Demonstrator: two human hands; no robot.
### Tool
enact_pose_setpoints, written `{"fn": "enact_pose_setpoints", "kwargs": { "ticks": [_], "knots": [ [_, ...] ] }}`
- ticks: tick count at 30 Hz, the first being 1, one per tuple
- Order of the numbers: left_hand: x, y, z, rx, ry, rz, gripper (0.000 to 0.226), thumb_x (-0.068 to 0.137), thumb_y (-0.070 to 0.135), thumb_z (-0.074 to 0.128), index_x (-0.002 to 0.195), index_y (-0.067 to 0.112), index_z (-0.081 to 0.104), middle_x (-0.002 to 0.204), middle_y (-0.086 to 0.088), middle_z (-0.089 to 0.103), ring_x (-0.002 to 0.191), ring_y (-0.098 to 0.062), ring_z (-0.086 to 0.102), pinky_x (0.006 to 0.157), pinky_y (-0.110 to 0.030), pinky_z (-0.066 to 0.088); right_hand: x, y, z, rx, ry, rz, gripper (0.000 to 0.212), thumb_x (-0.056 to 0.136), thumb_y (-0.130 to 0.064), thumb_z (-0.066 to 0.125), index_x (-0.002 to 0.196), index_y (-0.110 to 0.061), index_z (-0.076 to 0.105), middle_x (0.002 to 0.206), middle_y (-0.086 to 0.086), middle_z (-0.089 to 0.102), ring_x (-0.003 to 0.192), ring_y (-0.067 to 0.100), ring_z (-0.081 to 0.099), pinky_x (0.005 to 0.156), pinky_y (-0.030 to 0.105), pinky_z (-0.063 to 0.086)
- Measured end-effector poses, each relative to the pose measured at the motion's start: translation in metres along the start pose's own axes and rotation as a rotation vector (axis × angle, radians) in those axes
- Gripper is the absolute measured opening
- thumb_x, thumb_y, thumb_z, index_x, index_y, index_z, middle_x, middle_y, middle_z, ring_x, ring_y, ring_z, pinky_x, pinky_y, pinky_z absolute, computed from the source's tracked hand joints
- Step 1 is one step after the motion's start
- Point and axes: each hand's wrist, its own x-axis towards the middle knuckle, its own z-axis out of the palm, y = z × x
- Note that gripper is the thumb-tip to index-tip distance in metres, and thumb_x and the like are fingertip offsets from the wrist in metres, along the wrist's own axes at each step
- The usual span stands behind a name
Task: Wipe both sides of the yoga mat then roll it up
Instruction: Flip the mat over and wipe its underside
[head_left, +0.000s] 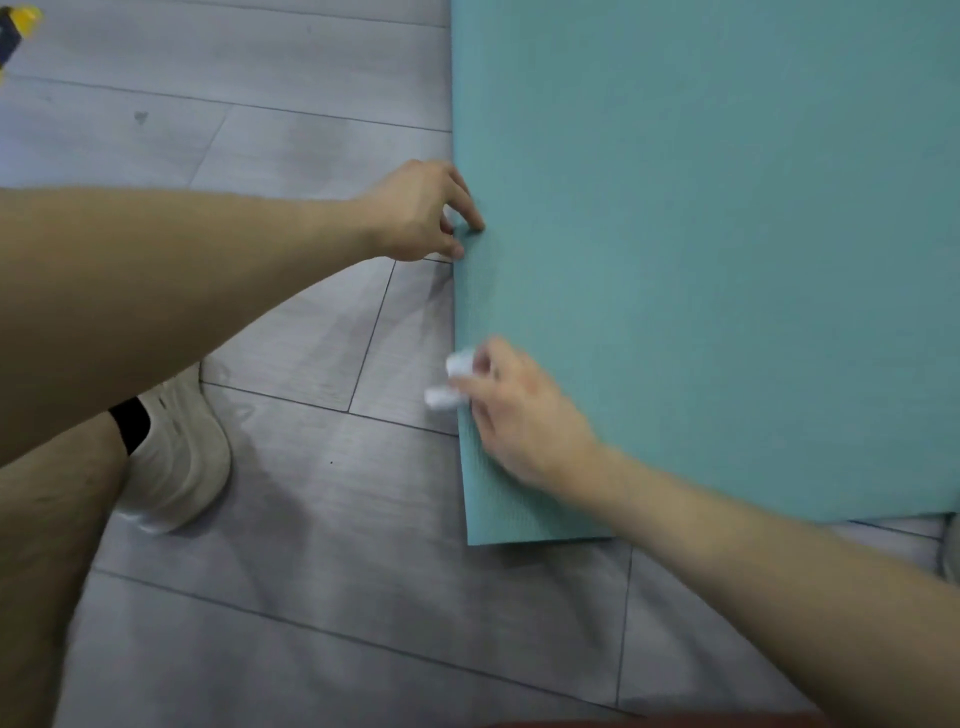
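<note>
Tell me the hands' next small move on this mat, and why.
Probably lift the yoga mat by its left edge to turn it over: the left hand pinches that edge, and the right hand, holding a white wipe, touches it too.

floor (291, 597): grey wood-look planks, thin dark seams, staggered rows | yellow-and-black object (18, 26): on the floor, cut off by the frame edge, kind unclear | dark smudge (140, 117): on a plank near the yellow-and-black object | light: soft, pale sheen on planks well apart from that object
</note>
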Motion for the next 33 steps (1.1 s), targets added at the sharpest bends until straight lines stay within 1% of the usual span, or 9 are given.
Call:
{"fn": "enact_pose_setpoints", "kwargs": {
  "ticks": [2, 6, 13, 18, 21, 23, 28, 30, 33],
  "knots": [
    [0.0, 0.001, -0.002, -0.014, 0.001, -0.011, 0.039, 0.081, 0.023, 0.091, 0.119, 0.025, 0.08, 0.139, 0.001, 0.06, 0.093, -0.017, 0.074, 0.1, -0.034, 0.052, -0.062, -0.01, 0.005, 0.096, -0.065, -0.124, 0.037, 0.1, -0.007, 0.052, 0.127, -0.022, 0.072, 0.121, 0.003, 0.051, 0.097, 0.024, 0.055, 0.091, 0.031, 0.049],
    [-0.002, 0.002, -0.002, 0.002, 0.005, -0.005, 0.04, 0.083, 0.023, 0.089, 0.121, 0.024, 0.079, 0.14, 0.002, 0.06, 0.097, -0.017, 0.075, 0.1, -0.034, 0.052, -0.063, -0.005, 0.001, 0.104, -0.088, -0.156, 0.033, 0.099, -0.006, 0.059, 0.123, -0.022, 0.075, 0.109, 0.009, 0.055, 0.086, 0.028, 0.057, 0.073, 0.039, 0.055],
    [-0.004, 0.007, -0.001, 0.059, -0.055, -0.022, 0.047, 0.085, 0.025, 0.088, 0.13, 0.019, 0.075, 0.145, -0.004, 0.056, 0.103, -0.024, 0.074, 0.1, -0.036, 0.052, 0.078, 0.027, -0.022, -0.038, 0.091, 0.231, 0.042, 0.104, -0.012, 0.051, 0.135, -0.032, 0.07, 0.116, 0.013, 0.051, 0.103, 0.038, 0.058, 0.093, 0.045, 0.05],
    [-0.009, 0.01, 0.006, -0.009, -0.015, -0.055, 0.051, 0.081, 0.031, 0.091, 0.128, 0.022, 0.074, 0.142, -0.004, 0.054, 0.101, -0.023, 0.072, 0.101, -0.043, 0.054, -0.067, -0.005, 0.001, 0.098, -0.073, -0.162, 0.037, 0.1, -0.003, 0.057, 0.127, -0.02, 0.075, 0.109, 0.012, 0.056, 0.092, 0.025, 0.054, 0.084, 0.033, 0.047],
    [-0.012, 0.01, 0.011, -0.033, 0.019, -0.055, 0.051, 0.085, 0.026, 0.088, 0.132, 0.019, 0.071, 0.147, -0.006, 0.052, 0.102, -0.025, 0.072, 0.102, -0.036, 0.052, -0.096, 0.007, -0.01, 0.054, -0.174, -0.292, 0.036, 0.1, -0.008, 0.055, 0.126, -0.024, 0.075, 0.108, 0.009, 0.059, 0.089, 0.024, 0.059, 0.076, 0.033, 0.052],
    [-0.015, 0.01, 0.016, -0.053, 0.032, -0.068, 0.054, 0.085, 0.023, 0.087, 0.136, 0.018, 0.068, 0.155, -0.006, 0.048, 0.101, -0.027, 0.074, 0.102, -0.029, 0.049, -0.054, 0.025, -0.02, -0.011, -0.086, -0.227, 0.036, 0.101, -0.016, 0.05, 0.121, -0.027, 0.078, 0.104, 0.01, 0.06, 0.084, 0.027, 0.06, 0.072, 0.035, 0.051],
    [-0.022, 0.013, 0.029, -0.064, -0.012, -0.127, 0.071, 0.09, 0.028, 0.082, 0.154, 0.021, 0.053, 0.172, -0.006, 0.026, 0.109, -0.028, 0.072, 0.113, -0.03, 0.043, 0.077, 0.081, -0.045, -0.083, 0.198, 0.36, 0.035, 0.101, -0.014, 0.054, 0.125, -0.025, 0.077, 0.112, 0.016, 0.058, 0.101, 0.041, 0.064, 0.092, 0.039, 0.05],
    [-0.022, 0.013, 0.033, -0.081, -0.012, -0.138, 0.072, 0.091, 0.028, 0.08, 0.156, 0.021, 0.05, 0.173, -0.006, 0.023, 0.118, -0.029, 0.068, 0.115, -0.032, 0.041, 0.072, 0.065, -0.036, -0.078, 0.187, 0.387, 0.033, 0.101, -0.015, 0.054, 0.124, -0.022, 0.077, 0.11, 0.016, 0.058, 0.098, 0.042, 0.065, 0.089, 0.042, 0.052],
    [-0.021, 0.011, 0.035, -0.081, -0.015, -0.144, 0.077, 0.09, 0.028, 0.082, 0.158, 0.023, 0.047, 0.174, -0.006, 0.02, 0.128, -0.031, 0.063, 0.116, -0.03, 0.041, -0.006, 0.02, -0.017, 0.011, 0.066, 0.177, 0.031, 0.1, -0.013, 0.056, 0.126, -0.018, 0.074, 0.105, 0.015, 0.056, 0.086, 0.038, 0.061, 0.079, 0.041, 0.051]
  ]
}}
